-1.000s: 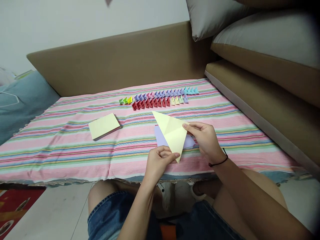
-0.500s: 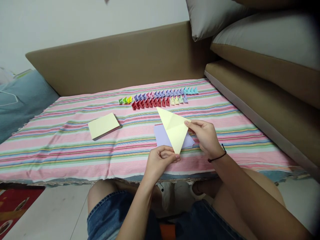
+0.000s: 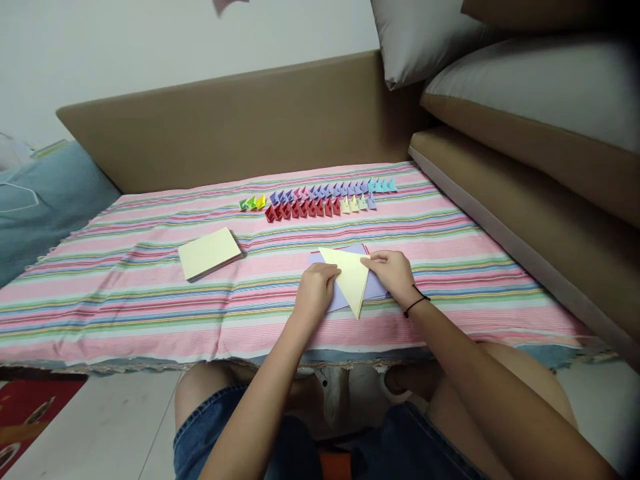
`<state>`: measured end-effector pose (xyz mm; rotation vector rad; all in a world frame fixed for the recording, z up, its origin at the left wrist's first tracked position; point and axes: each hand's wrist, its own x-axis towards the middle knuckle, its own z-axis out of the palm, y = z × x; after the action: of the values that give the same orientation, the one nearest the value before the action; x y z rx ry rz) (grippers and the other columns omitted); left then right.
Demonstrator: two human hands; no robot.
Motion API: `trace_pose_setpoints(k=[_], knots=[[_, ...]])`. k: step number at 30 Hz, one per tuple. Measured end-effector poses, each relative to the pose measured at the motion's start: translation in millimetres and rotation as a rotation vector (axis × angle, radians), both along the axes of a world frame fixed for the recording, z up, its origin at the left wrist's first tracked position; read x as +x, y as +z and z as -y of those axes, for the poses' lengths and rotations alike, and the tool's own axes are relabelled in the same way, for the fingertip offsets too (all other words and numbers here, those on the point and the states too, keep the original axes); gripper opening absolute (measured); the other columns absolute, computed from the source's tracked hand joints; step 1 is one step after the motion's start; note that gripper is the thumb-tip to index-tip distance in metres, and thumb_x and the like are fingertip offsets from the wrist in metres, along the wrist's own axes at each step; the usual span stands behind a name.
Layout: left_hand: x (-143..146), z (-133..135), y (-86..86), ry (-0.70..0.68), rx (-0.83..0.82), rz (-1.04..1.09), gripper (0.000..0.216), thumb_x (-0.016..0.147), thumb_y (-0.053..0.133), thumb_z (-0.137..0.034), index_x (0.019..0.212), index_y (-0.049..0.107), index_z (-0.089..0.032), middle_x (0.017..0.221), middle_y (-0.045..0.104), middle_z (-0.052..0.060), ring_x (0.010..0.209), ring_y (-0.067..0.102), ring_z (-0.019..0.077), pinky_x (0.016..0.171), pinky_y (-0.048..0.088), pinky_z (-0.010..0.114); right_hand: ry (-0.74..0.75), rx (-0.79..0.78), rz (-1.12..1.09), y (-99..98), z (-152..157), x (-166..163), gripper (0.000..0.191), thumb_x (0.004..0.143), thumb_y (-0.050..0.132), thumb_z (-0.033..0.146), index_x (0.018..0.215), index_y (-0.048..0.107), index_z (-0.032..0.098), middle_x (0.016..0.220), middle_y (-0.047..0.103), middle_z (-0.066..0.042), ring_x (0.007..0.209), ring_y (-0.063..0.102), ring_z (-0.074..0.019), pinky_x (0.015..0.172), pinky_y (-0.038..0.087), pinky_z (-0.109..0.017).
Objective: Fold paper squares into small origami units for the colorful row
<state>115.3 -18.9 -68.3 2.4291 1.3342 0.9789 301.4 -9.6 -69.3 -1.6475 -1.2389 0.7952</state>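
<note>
A pale yellow paper triangle lies flat on a lilac sheet on the striped cloth. My left hand presses on the triangle's left edge with its fingers curled down. My right hand holds down the triangle's right corner with bent fingers; a black band circles that wrist. Both hands rest on the paper.
A stack of pale yellow square sheets sits to the left. Two rows of small folded paper pieces in several colours line the far side. A tan sofa back and grey cushions bound the surface behind and right.
The yellow triangle was held up in the air by both hands; now it is laid flat on the lilac sheet and both hands press on it.
</note>
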Motion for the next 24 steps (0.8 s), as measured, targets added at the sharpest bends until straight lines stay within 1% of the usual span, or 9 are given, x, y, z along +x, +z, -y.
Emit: trace_pose_setpoints(k=[3,6,10,14,16,19,21,23,24], knots=[[3.4,-2.9,-5.6,0.012,0.004,-0.024,0.017,0.081,0.056,-0.012,0.088,0.071,-0.015,0.096,0.071,0.010,0.094,0.063,0.0225,0.085,0.050,0.041,0.005,-0.015,0.064,2.0,0.9,-1.2,0.019,0.062,0.065,0.035,0.070,0.069,0.018,0.065,0.070,-0.004,0.066,0.064,-0.0203,0.061,0.044,-0.029],[3.6,-0.5,-7.3,0.023,0.002,-0.039,0.016,0.082,0.056,-0.015,0.090,0.070,-0.016,0.099,0.071,0.009,0.096,0.062,0.0224,0.086,0.050,0.041,0.016,-0.022,0.108,0.6,-0.5,0.6,0.019,0.062,0.065,0.034,0.072,0.068,0.018,0.065,0.070,-0.003,0.066,0.063,-0.0197,0.062,0.044,-0.028],[2.4,2.1,-5.8,0.019,-0.005,-0.064,0.017,0.084,0.055,-0.017,0.093,0.070,-0.017,0.102,0.070,0.009,0.098,0.061,0.0217,0.087,0.049,0.040,0.041,-0.020,0.132,-4.8,-6.0,8.2,0.020,0.063,0.064,0.032,0.077,0.069,0.018,0.070,0.070,-0.002,0.073,0.064,-0.0193,0.067,0.045,-0.029],[2.5,2.7,-1.6,-0.005,-0.007,-0.115,0.021,0.086,0.050,-0.018,0.097,0.068,-0.017,0.105,0.068,0.010,0.100,0.060,0.0224,0.087,0.048,0.042,0.082,-0.020,0.158,-7.3,-10.1,15.2,0.022,0.063,0.064,0.028,0.082,0.068,0.016,0.072,0.070,-0.003,0.072,0.064,-0.0177,0.069,0.046,-0.028],[2.8,1.4,-0.4,-0.063,0.006,-0.190,0.026,0.087,0.047,-0.015,0.105,0.066,-0.018,0.112,0.066,0.010,0.106,0.057,0.0233,0.090,0.046,0.044,0.088,-0.007,0.196,-6.5,-9.9,16.4,0.024,0.064,0.065,0.027,0.084,0.067,0.015,0.076,0.069,-0.004,0.074,0.063,-0.0180,0.072,0.046,-0.030],[2.8,-2.5,-1.6,-0.213,0.020,-0.319,0.040,0.086,0.042,-0.007,0.120,0.058,-0.021,0.127,0.058,0.007,0.121,0.049,0.0236,0.098,0.040,0.045,0.097,0.017,0.264,-3.9,-6.4,17.3,0.025,0.066,0.066,0.027,0.088,0.065,0.015,0.081,0.066,-0.004,0.077,0.061,-0.0190,0.075,0.046,-0.033],[2.1,-5.6,-3.5,-0.275,0.013,-0.373,0.046,0.085,0.041,-0.005,0.126,0.053,-0.022,0.132,0.054,0.006,0.125,0.045,0.0237,0.100,0.039,0.045,0.111,0.019,0.296,-1.5,-2.2,18.9,0.028,0.065,0.067,0.026,0.091,0.063,0.016,0.085,0.064,-0.004,0.071,0.060,-0.0176,0.073,0.046,-0.033],[1.0,-8.0,-4.8,-0.291,0.004,-0.394,0.047,0.085,0.040,-0.005,0.127,0.052,-0.022,0.133,0.053,0.007,0.126,0.044,0.0244,0.100,0.040,0.044,0.139,0.017,0.322,1.6,3.3,21.6,0.032,0.064,0.069,0.025,0.094,0.062,0.017,0.091,0.062,-0.004,0.061,0.057,-0.0142,0.067,0.048,-0.033],[0.3,-8.9,-4.9,-0.292,0.003,-0.394,0.046,0.085,0.040,-0.006,0.127,0.052,-0.022,0.134,0.053,0.007,0.126,0.044,0.0247,0.100,0.040,0.044,0.168,0.032,0.349,3.6,6.2,23.1,0.033,0.066,0.069,0.024,0.097,0.061,0.017,0.094,0.061,-0.005,0.058,0.057,-0.0131,0.065,0.049,-0.033]])
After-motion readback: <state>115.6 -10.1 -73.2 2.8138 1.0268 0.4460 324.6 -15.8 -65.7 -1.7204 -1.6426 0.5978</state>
